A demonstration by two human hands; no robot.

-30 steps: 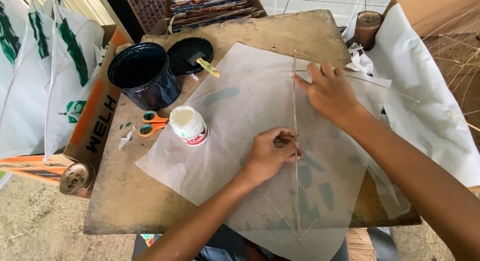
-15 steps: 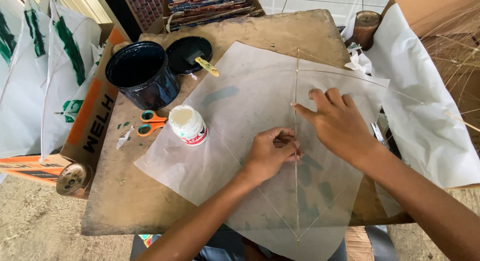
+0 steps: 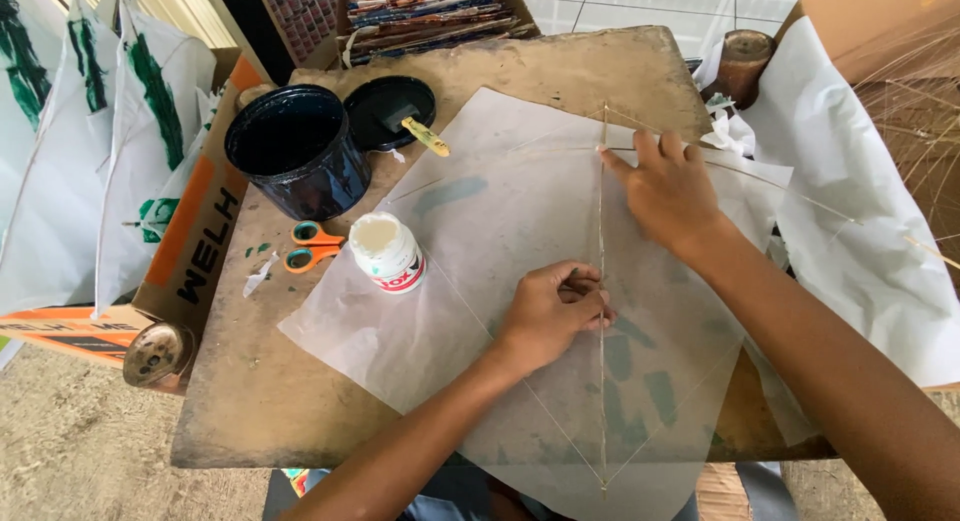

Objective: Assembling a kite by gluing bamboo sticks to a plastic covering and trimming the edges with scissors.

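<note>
A translucent white paper kite sheet (image 3: 480, 251) lies on a worn wooden table (image 3: 300, 411). A thin vertical bamboo stick (image 3: 602, 381) runs down its middle, and a bowed thin stick (image 3: 760, 176) crosses near the top. My left hand (image 3: 550, 316) is curled with its fingertips pinching the vertical stick at mid-length. My right hand (image 3: 665, 186) rests flat with spread fingers on the paper near the crossing of the sticks, the index finger touching the vertical stick.
A white glue bottle (image 3: 388, 251) stands left of my left hand, beside orange scissors (image 3: 310, 246). A dark paint can (image 3: 298, 151), its lid (image 3: 388, 111) and a yellow-handled brush (image 3: 425, 136) sit at the back left. White paper (image 3: 860, 241) and bamboo strips (image 3: 920, 101) lie at right.
My right hand slid along the top of the vertical stick and spread flat on the paper. My left hand has stayed pinched on the stick.
</note>
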